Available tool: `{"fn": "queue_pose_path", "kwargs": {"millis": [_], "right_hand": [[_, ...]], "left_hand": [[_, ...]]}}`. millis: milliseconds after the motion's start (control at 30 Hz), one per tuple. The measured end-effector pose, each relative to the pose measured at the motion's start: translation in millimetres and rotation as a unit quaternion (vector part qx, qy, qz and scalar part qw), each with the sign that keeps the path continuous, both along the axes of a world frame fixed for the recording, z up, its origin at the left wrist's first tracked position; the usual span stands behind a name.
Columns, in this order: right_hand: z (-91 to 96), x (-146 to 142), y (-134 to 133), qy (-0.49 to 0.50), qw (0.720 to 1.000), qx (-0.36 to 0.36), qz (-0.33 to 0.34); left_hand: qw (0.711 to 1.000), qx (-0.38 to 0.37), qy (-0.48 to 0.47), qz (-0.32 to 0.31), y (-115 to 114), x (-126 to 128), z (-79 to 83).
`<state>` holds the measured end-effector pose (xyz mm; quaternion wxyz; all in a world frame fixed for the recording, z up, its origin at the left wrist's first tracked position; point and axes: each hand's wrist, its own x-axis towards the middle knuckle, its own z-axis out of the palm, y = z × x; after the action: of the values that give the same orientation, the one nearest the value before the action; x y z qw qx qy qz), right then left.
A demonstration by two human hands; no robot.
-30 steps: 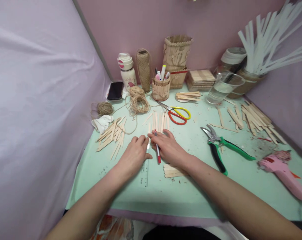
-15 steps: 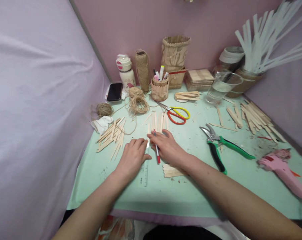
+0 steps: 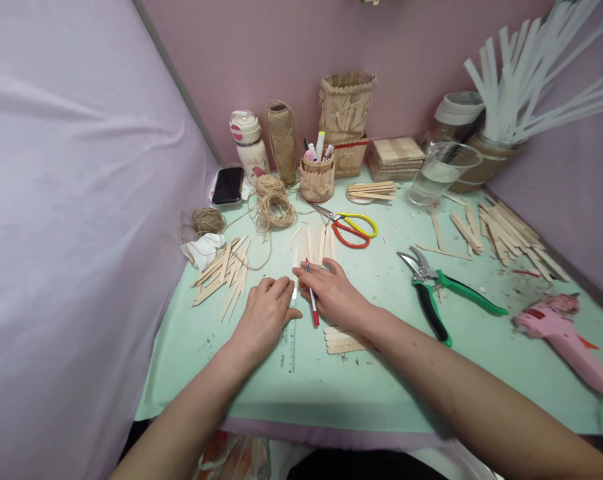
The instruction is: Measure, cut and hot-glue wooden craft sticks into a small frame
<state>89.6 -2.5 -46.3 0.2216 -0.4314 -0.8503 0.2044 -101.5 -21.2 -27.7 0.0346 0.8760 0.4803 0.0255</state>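
My left hand lies flat with fingers stretched out on a clear ruler on the mint green table. My right hand rests beside it, fingers closed around a red pen whose tip points away from me. Just beyond both hands a row of wooden craft sticks lies side by side. A few short sticks lie under my right wrist.
A loose pile of sticks lies left, more sticks far right. Red-and-yellow scissors, green pruning shears and a pink glue gun lie right. Twine, a phone, a bottle, a stick pen-holder and a water cup stand behind.
Both hands stay where they were on the ruler and pen. Only the camera view has shifted slightly.
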Motion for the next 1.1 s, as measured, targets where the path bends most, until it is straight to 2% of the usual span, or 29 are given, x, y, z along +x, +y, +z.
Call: {"fn": "queue_pose_path", "kwargs": {"millis": [1100], "right_hand": [[0.9, 0.9, -0.2, 0.012, 1.0, -0.009, -0.001]], "left_hand": [[0.999, 0.005, -0.037, -0.022, 1.9, -1.2, -4.7]]}}
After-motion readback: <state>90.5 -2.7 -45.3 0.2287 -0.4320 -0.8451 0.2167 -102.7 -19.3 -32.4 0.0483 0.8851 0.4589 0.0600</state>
